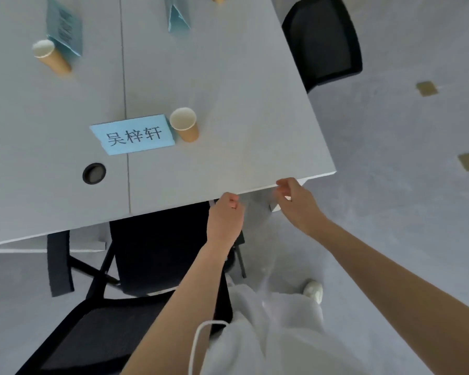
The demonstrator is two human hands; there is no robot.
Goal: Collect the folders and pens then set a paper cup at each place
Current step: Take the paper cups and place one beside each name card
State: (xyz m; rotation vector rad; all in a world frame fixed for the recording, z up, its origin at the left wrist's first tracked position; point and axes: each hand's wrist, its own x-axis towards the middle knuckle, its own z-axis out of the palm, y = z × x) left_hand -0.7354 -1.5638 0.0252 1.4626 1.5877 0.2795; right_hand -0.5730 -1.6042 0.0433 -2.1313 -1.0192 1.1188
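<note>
The left grip [226, 212] hangs just off the near edge of the surface [241, 109], fingers curled, holding nothing. The right grip [293, 197] is at the near right corner, fingers loosely bent, also without a load. One paper cup [185, 125] stands beside a blue name card [132, 134]; another cup [50, 57] stands toward the far left, beside a second card [64, 25].

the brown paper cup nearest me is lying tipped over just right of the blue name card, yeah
Not quite. The head view shows the brown paper cup standing upright, open mouth up, not tipped over. The rest holds: it is the nearest cup and sits just right of the blue paper name card on the grey table.
</note>
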